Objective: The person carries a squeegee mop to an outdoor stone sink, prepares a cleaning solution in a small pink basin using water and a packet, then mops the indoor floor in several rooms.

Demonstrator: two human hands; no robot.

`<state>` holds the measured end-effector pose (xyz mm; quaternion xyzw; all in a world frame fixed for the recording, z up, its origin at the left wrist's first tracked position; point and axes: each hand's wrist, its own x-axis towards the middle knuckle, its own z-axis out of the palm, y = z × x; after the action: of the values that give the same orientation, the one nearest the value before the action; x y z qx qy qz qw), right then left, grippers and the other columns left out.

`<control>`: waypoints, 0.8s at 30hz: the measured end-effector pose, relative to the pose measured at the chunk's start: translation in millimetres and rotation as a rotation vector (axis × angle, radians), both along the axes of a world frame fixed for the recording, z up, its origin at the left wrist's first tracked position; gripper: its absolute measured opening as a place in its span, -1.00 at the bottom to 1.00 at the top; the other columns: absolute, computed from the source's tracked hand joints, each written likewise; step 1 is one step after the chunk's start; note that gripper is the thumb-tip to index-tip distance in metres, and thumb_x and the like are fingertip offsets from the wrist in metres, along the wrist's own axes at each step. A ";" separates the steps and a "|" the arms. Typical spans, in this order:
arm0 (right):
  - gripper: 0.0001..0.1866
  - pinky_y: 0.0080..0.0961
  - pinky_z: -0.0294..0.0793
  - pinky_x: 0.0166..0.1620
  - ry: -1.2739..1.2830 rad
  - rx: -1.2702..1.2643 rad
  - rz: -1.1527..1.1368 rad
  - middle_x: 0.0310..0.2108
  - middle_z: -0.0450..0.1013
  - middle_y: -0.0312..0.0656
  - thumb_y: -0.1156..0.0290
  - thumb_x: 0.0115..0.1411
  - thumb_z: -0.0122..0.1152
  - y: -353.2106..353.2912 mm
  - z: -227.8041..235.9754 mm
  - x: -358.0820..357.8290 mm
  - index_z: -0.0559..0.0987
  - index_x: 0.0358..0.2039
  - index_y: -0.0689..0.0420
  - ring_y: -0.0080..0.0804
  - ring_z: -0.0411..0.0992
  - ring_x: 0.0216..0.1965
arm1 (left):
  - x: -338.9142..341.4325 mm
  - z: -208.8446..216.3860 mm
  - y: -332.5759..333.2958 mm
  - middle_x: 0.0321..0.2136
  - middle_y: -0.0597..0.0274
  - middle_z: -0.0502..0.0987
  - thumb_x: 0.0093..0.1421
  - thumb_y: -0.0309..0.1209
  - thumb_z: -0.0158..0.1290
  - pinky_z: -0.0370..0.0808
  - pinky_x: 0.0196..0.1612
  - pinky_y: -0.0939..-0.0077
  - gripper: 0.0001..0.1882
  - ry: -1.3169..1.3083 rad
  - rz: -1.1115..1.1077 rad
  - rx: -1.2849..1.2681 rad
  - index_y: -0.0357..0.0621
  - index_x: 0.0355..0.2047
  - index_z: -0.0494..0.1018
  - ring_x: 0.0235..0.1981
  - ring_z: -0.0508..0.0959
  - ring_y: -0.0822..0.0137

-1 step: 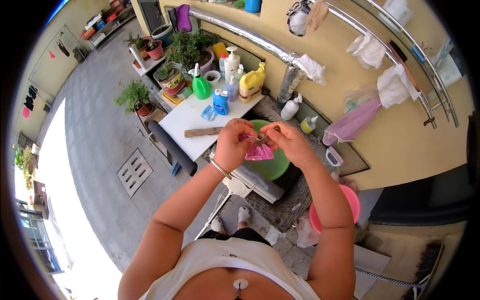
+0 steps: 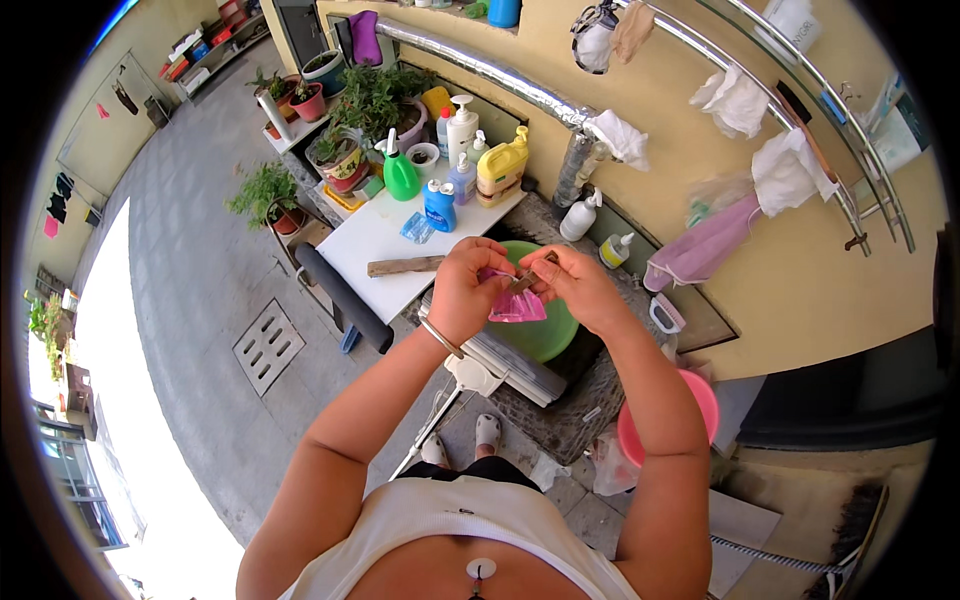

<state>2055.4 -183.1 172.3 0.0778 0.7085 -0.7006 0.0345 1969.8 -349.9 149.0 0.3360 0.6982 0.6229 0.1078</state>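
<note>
Over a green basin (image 2: 560, 335), both my hands meet at chest height. My left hand (image 2: 468, 290), a bracelet at its wrist, is closed in a pinch on the upper edge of a pink plastic packet (image 2: 518, 308). The fingers of my right hand (image 2: 585, 288) close around a short brown strip (image 2: 533, 274), which looks like wood and lies against the packet's top edge. Fingers hide part of the strip and the packet's top. Left of my left hand, a longer wooden stick (image 2: 400, 266) rests on the white tabletop (image 2: 375, 295).
Bottles stand on the tabletop, among them a green spray bottle (image 2: 400, 176), a blue bottle (image 2: 439, 206) and a yellow jug (image 2: 503, 170). A blue packet (image 2: 417, 228) lies there. A padded dark bar (image 2: 345, 298) juts out at left. A pink basin (image 2: 700, 400) sits lower right.
</note>
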 end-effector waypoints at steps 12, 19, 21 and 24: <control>-0.84 -0.70 0.38 -0.37 0.158 0.423 -0.100 -0.50 0.46 -0.25 0.49 0.05 0.20 9.0 41.0 7.0 0.48 -0.39 0.31 -0.68 0.38 -0.44 | -12.6 17.2 12.1 -0.17 0.13 0.37 -0.05 -0.69 0.07 0.44 -0.19 0.59 -0.83 -0.167 -0.007 0.233 -0.30 -0.39 0.47 -0.21 0.44 0.36; -0.89 -0.75 0.26 -0.49 0.495 0.350 -0.402 -0.57 0.43 -0.38 0.51 0.04 0.19 50.1 164.4 -6.4 0.52 -0.44 0.30 -0.75 0.30 -0.55 | -5.9 67.6 -0.8 -0.10 0.18 0.35 0.02 -0.64 0.07 0.44 -0.18 0.56 -0.56 -0.252 -0.055 0.481 -0.29 -0.05 0.28 -0.10 0.39 0.39; -0.88 -0.78 0.15 -0.60 0.577 0.455 -0.617 -0.64 0.38 -0.40 0.48 0.03 0.21 78.6 228.1 -11.5 0.53 -0.45 0.27 -0.76 0.22 -0.64 | -4.6 58.0 -14.8 -0.20 0.19 0.42 0.04 -0.64 0.05 0.44 -0.20 0.61 -0.66 -0.290 -0.071 0.407 -0.32 -0.13 0.33 -0.19 0.44 0.43; -0.88 -0.67 0.23 -0.57 0.705 0.679 -0.931 -0.69 0.37 -0.34 0.45 0.00 0.23 125.3 295.2 -36.8 0.56 -0.48 0.24 -0.67 0.24 -0.67 | 0.1 18.6 -33.4 -0.31 0.22 0.47 0.05 -0.63 0.05 0.43 -0.24 0.65 -0.73 -0.428 -0.095 0.272 -0.33 -0.19 0.37 -0.29 0.49 0.45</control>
<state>2018.6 -57.8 467.5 0.1482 0.7509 -0.3643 -0.5305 1969.9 -383.3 167.6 0.2402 0.5527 0.7623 0.2361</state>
